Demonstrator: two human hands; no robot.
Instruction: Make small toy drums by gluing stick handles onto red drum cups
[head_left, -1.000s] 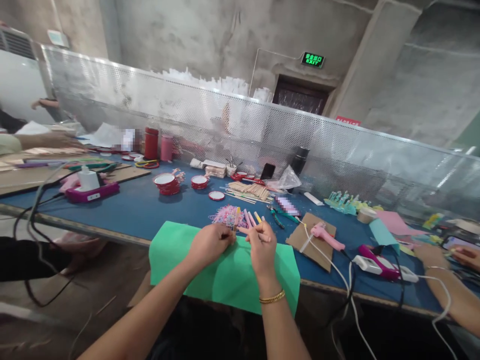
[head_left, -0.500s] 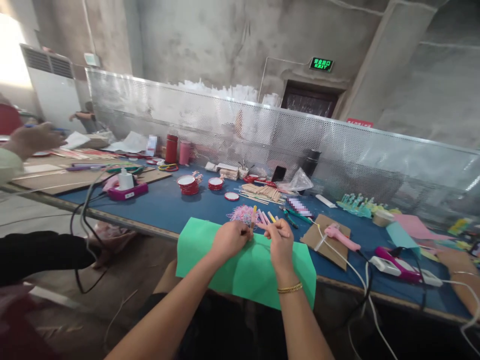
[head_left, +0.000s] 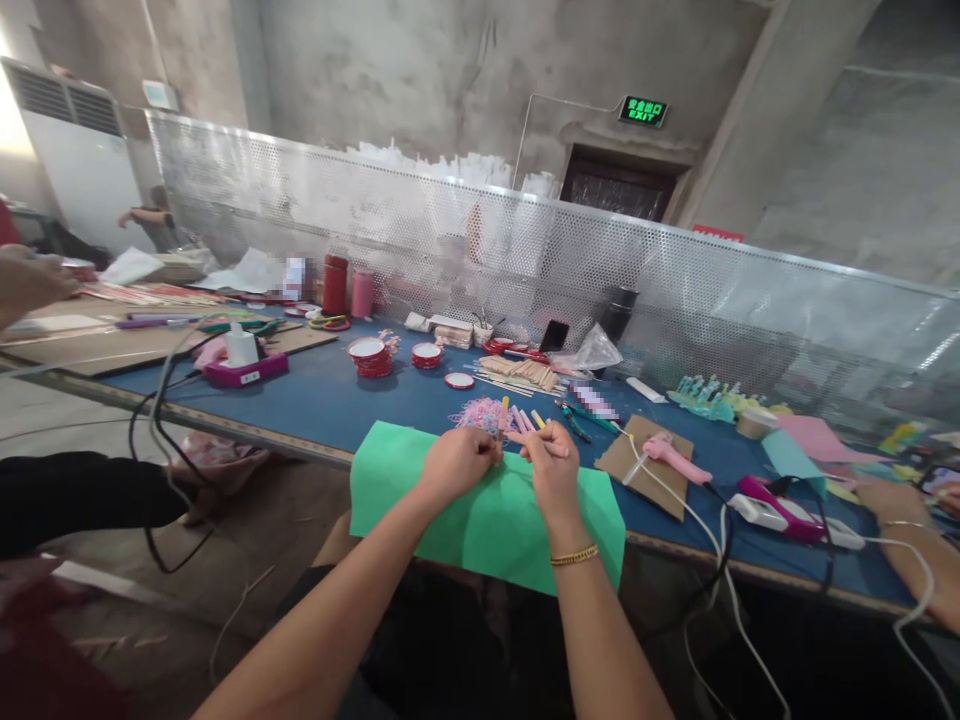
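Observation:
My left hand [head_left: 459,465] pinches a short stick with a yellow upper end [head_left: 505,408], held upright above the table edge. Close beside it, my right hand [head_left: 553,468] has its fingers curled together, with fingertips reaching toward the lower part of that stick; whatever they hold is too small to tell. Beneath both hands a green sheet [head_left: 480,520] drapes over the table edge and my lap. Just beyond lie a tangle of pink and purple strings [head_left: 474,412] and several short pink and yellow sticks [head_left: 523,421].
Pliers [head_left: 574,424] and a pink glue gun [head_left: 675,460] on cardboard [head_left: 679,503] lie to the right, with a purple power strip [head_left: 787,518] and cables. Red-rimmed discs [head_left: 370,360] and wooden sticks [head_left: 525,374] lie farther back. Other people's hands [head_left: 34,285] show at both sides.
The view has shifted slightly. My right fingers have curled in a little beside the stick, which my left hand still holds. At far left, another person's hand has moved toward the picture's edge.

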